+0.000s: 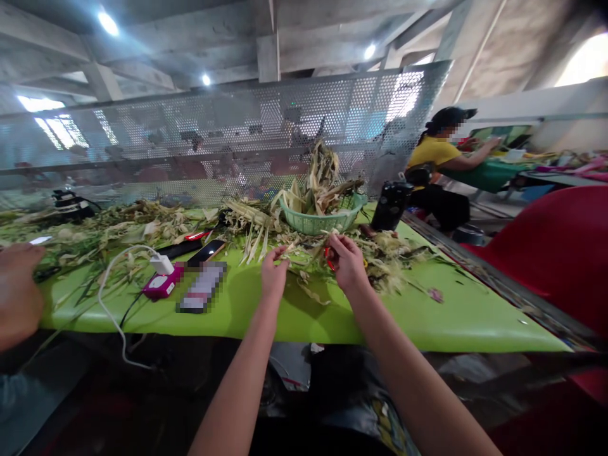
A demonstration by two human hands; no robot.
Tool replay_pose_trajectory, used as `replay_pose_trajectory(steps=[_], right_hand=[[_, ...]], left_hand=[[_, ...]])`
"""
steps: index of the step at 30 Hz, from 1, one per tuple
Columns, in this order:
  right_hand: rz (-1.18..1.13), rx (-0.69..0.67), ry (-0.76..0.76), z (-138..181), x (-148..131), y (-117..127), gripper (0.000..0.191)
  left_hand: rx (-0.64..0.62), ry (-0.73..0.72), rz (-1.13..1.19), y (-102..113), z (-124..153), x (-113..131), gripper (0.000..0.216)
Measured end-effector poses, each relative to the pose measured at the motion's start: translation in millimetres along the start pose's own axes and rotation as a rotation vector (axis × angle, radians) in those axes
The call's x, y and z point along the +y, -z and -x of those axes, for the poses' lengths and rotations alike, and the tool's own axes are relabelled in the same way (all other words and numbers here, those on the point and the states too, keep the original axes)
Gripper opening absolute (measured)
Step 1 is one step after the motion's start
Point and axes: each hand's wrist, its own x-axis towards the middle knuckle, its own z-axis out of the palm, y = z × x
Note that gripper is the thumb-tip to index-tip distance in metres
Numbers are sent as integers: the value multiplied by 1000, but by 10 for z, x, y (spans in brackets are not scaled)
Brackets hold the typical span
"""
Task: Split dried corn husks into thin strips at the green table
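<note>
My left hand (pixel 274 271) is closed in a pinch on a pale strip of dried corn husk (pixel 291 246) above the green table. To its right, my right hand (pixel 348 256) is closed with a red loop (pixel 328 258) at its fingers, which looks like a scissors handle; the blades are hidden. The two hands are apart. Behind them stands a light green plastic basket (pixel 316 223) heaped with dried corn husks (pixel 323 177). Loose husk scraps and fibres (pixel 394 259) lie beside and beyond my right hand.
On the left of the green tabletop (pixel 304 320) lie two phones (pixel 206 251) (pixel 202 288) and a magenta power block (pixel 162 282) with a white charger. A black cylindrical container (pixel 392 206) stands right of the basket. Another person's hand (pixel 19 291) is at far left; a co-worker (pixel 437 158) sits at right.
</note>
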Motion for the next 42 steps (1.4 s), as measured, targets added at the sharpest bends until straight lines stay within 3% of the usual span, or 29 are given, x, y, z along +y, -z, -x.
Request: replay_pose_trajectory(steps=[5, 10, 17, 24, 29, 36, 42], right_hand=[[115, -118, 12, 88, -21, -82, 35], [203, -220, -3, 143, -21, -143, 34], [278, -321, -31, 151, 5, -140, 37], [325, -385, -13, 116, 41, -107, 39], [351, -360, 7, 126, 36, -124, 39], [363, -419, -39, 176, 15, -172, 37], [355, -480, -87, 181, 56, -165, 33]], left_hand=[[-188, -32, 135, -39, 82, 119, 32], [-340, -72, 0, -67, 99, 93, 30], [-235, -51, -5, -75, 40, 16, 19], [-285, -93, -22, -74, 53, 45, 11], [-225, 1, 182, -77, 84, 97, 32], [-193, 36, 233, -77, 40, 50, 32], [-83, 103, 348, -76, 0, 45, 35]])
